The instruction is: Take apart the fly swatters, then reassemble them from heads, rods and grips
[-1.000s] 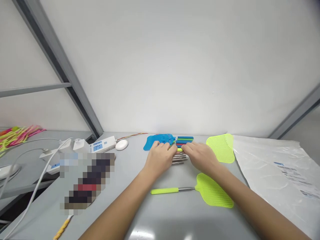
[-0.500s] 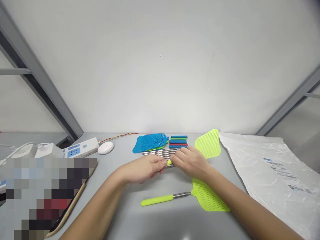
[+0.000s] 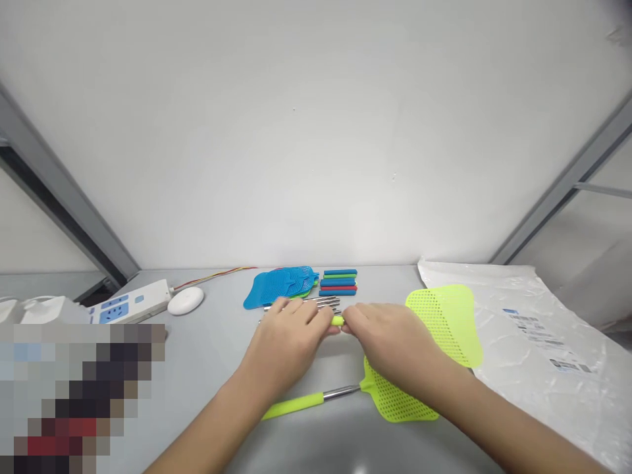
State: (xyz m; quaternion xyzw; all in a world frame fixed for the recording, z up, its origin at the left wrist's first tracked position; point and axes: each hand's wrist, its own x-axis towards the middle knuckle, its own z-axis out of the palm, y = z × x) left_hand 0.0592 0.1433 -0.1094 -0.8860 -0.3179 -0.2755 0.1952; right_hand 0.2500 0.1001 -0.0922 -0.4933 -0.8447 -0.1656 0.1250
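Both my hands are closed on a yellow-green fly swatter, held just above the grey table. My left hand wraps round its yellow-green handle, of which a short end shows. Close beside it, my right hand grips the shaft, which its fingers hide. The perforated swatter head sticks out to the right of that hand. Nearer me on the table lies another yellow-green fly swatter, its handle to the left and its head partly under my right wrist. Several metal rods lie behind my left hand.
Blue and green swatter heads are stacked at the back, beside several coloured handles. A white plastic bag covers the right side. At left are a power strip, a round white object and a blurred-out area.
My left hand has turned over and now covers the handle from above. The held swatter's head has swung nearer and to the right. The view has shifted slightly.
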